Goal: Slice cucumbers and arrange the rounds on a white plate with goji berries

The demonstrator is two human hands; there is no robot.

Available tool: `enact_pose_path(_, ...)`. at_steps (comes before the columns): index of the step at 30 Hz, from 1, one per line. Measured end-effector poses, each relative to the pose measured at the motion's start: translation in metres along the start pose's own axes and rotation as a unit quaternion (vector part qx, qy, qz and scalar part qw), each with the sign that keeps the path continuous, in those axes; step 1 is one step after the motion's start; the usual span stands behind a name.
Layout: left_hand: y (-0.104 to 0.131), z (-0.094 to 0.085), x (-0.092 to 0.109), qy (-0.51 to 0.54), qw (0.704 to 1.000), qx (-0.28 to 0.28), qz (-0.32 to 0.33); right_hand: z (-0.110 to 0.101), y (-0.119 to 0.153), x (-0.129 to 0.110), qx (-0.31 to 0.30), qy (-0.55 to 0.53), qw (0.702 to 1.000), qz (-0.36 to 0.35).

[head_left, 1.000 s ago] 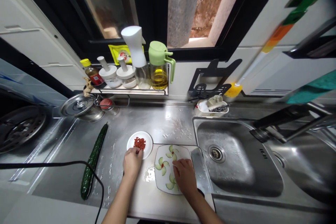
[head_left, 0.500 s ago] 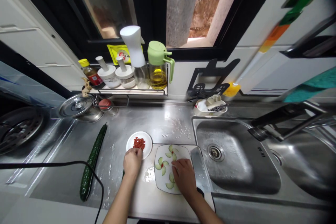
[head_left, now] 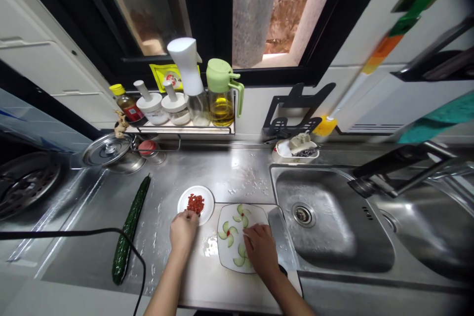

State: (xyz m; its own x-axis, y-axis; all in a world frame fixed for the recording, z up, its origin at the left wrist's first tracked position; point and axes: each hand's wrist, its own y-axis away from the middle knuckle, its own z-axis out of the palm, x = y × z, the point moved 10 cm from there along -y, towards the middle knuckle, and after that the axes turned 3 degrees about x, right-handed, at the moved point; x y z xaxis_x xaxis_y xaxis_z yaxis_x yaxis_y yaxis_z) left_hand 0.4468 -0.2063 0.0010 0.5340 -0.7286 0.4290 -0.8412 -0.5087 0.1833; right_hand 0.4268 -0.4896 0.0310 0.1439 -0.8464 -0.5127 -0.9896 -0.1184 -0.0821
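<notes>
My left hand [head_left: 184, 231] is at the near rim of a small white plate [head_left: 182, 202] holding chopped red bits [head_left: 195, 203]. Its fingers are pinched together; whatever is between them is too small to make out. My right hand [head_left: 261, 249] hovers over or rests on the right side of a squarish white plate [head_left: 225, 254], fingers slightly bent and thumb apart. Green-edged cucumber slices [head_left: 230, 240] lie there in pinwheel shapes, two with red centres. Part of the lowest pinwheel [head_left: 240, 259] is hidden by my right hand. Both plates touch a pale cutting board [head_left: 207, 281].
Right of the squarish plate lies a broad cleaver blade [head_left: 283, 239]. A whole cucumber [head_left: 129, 232] and a black cable [head_left: 92, 231] are on the left. The sink [head_left: 333, 222] adjoins the board. Behind stand a lidded pot [head_left: 111, 153] and an oil jug [head_left: 222, 94].
My left hand has shifted slightly left and nearer to me at the small plate's rim. My right hand stays almost in place; the whole view has moved a little.
</notes>
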Motion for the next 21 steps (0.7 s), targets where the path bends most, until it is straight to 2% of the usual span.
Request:
enact_pose_path(4,0.011,-0.001,0.004,0.041,0.999,-0.007,0.017,-0.006,0.003,0.008,0.004,0.004,1.000,0.005)
enact_pose_path(8,0.021,0.003,0.017,0.107,0.994,-0.015,0.029,-0.013,0.007,0.019,0.013,0.004,1.000,0.012)
enact_pose_path(11,0.032,0.011,0.038,0.187,0.980,-0.029,0.058,-0.015,0.008,0.021,0.023,-0.008,1.000,0.007)
enact_pose_path(17,0.073,0.041,0.094,0.268,0.940,-0.132,0.163,-0.015,-0.001,0.002,0.029,-0.052,0.998,-0.037)
enact_pose_path(21,0.091,0.050,0.109,0.264,0.934,-0.154,0.186,-0.020,-0.005,-0.007,0.031,-0.099,0.993,-0.061)
